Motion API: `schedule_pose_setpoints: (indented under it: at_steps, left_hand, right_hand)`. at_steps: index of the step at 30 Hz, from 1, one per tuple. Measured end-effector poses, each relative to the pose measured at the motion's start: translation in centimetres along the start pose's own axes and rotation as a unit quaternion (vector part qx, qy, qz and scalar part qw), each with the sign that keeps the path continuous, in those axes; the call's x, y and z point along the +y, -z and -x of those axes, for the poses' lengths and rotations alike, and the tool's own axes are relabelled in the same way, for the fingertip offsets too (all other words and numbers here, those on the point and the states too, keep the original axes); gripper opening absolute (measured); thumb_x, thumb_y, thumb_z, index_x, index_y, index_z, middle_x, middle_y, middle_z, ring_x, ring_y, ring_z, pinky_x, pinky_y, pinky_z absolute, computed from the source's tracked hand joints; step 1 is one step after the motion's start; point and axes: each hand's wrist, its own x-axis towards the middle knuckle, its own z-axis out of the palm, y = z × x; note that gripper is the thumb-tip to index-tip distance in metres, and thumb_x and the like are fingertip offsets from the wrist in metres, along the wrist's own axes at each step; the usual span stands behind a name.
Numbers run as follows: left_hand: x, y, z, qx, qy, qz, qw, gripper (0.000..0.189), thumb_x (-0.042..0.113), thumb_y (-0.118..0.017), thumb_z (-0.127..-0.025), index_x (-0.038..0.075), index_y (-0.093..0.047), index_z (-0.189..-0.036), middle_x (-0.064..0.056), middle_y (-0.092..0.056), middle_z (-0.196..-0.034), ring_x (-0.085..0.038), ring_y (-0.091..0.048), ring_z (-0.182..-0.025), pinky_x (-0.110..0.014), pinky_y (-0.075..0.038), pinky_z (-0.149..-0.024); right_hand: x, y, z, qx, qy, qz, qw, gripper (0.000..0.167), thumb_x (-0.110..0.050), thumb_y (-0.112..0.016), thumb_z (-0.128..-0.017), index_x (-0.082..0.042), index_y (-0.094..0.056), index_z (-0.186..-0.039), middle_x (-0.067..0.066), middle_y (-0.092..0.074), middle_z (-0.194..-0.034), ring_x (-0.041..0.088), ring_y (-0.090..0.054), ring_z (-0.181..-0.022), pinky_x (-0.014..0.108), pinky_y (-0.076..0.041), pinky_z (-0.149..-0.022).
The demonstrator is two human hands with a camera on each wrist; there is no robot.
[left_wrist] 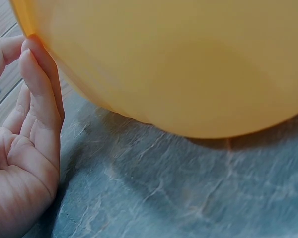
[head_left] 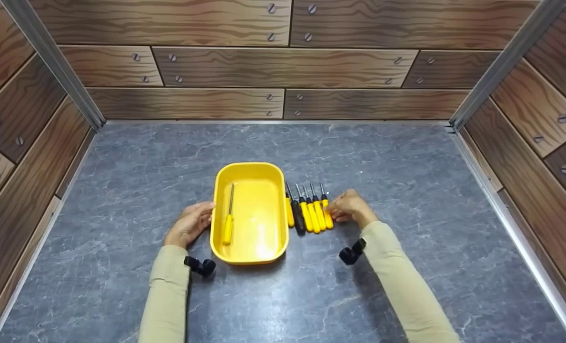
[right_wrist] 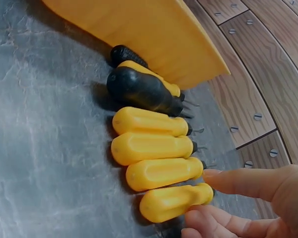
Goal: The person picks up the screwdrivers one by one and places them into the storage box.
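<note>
A deep yellow tray (head_left: 249, 261) stands on the grey marbled surface, with one yellow screwdriver (head_left: 228, 228) lying inside along its left side. My left hand (head_left: 194, 221) touches the tray's outer left wall with its fingertips, seen close up in the left wrist view. To the right of the tray lies a row of several screwdrivers with yellow handles (right_wrist: 151, 121) and black handles (right_wrist: 141, 91), their metal shafts pointing away. My right hand (head_left: 352, 207) is at the row's right end. Its thumb and fingers pinch the rightmost yellow screwdriver (right_wrist: 169, 203) near the black collar.
Wood-patterned panels (head_left: 283, 66) wall in the back and both sides of the grey surface (head_left: 382, 157), with metal strips along the edges. The tray's right wall stands close against the left end of the screwdriver row.
</note>
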Motion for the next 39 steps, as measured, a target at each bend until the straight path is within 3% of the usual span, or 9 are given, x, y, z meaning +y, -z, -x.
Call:
schedule_pose_setpoints:
  at_steps: [27, 39]
  left_hand:
    - [-0.03, 0.02, -0.06, -0.006, -0.003, 0.007, 1.0000, 0.017, 0.009, -0.052, -0.095, 0.011, -0.066, -0.085, 0.006, -0.070, -0.073, -0.002, -0.063, -0.066, -0.012, -0.052, -0.063]
    - [-0.10, -0.01, -0.15, 0.000, 0.000, 0.004, 1.0000, 0.019, 0.009, -0.051, -0.094, 0.013, -0.066, -0.083, 0.007, -0.070, -0.072, -0.002, -0.062, -0.066, -0.013, -0.052, -0.063]
  right_hand:
    - [0.16, -0.23, -0.45, 0.039, -0.036, 0.026, 0.9983, 0.025, -0.010, -0.075, -0.080, -0.011, -0.050, -0.076, -0.005, -0.056, -0.055, 0.005, -0.054, -0.047, 0.018, -0.051, -0.051]
    - [0.29, -0.46, -0.53, 0.050, -0.033, 0.015, 0.9981, 0.022, -0.009, -0.076, -0.080, -0.007, -0.054, -0.082, -0.003, -0.056, -0.058, 0.006, -0.054, -0.047, 0.020, -0.054, -0.051]
